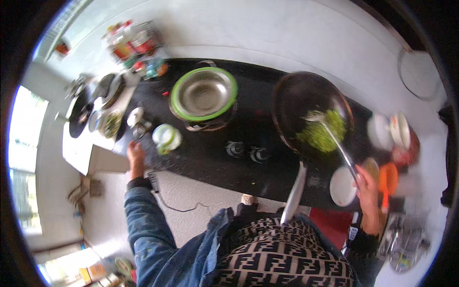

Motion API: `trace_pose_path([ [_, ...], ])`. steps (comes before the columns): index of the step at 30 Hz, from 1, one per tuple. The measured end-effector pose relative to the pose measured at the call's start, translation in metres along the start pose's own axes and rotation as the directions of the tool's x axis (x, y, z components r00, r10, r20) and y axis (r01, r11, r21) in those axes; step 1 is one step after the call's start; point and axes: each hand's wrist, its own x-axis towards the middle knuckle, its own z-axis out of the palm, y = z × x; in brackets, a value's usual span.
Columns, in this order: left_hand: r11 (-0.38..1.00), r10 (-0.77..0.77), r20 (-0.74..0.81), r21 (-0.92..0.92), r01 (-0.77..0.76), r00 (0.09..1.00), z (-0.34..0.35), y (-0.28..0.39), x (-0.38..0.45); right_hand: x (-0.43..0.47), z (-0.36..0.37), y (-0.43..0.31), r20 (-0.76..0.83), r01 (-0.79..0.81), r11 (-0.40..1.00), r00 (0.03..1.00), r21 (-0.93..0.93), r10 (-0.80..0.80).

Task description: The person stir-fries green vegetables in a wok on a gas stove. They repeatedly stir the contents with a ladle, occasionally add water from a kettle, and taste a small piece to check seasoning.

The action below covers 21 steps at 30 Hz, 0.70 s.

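Observation:
My right hand (367, 181) is closed around the handle of a metal spatula (335, 138). The spatula's head lies in chopped green food (322, 134) at the near right side of a dark wok (294, 97). The wok's long handle points back at my body with no hand on it. At the left, my left hand (136, 152) is over the counter's near edge, by a small metal item (141, 129) with a white round top; blur hides whether its fingers touch anything. A green and white cup (167, 137) stands just right of that hand.
A green-rimmed steel basin (204, 94) rests on a pot at the back. Right of the wok are stacked bowls (400, 131), a white plate (343, 186) and an orange ladle (388, 179). Dishes (113, 123) and seasoning containers (134, 43) fill the left side. A cable (175, 208) hangs below the counter.

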Motion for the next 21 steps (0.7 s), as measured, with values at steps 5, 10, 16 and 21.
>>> trace_pose_path([
  [5,0.97,-0.097,0.181,-0.202,0.133,0.979,0.021,0.001,0.043,-0.034,-0.025,-0.015,-0.027,-0.053,0.972,0.998,-0.227,0.048],
  [10,0.982,-0.153,0.183,-0.078,0.169,0.971,0.033,0.016,0.053,-0.047,-0.022,-0.04,-0.073,0.004,0.973,0.997,-0.231,-0.022],
  [16,0.971,-0.076,0.241,-0.203,0.127,0.968,0.027,0.026,0.043,-0.06,-0.01,-0.062,-0.015,0.101,0.98,0.994,-0.169,-0.105],
  [21,0.987,-0.111,0.186,-0.096,0.13,0.976,0.022,0.035,0.027,-0.061,-0.02,-0.048,-0.057,0.209,0.962,0.973,-0.178,-0.222],
])
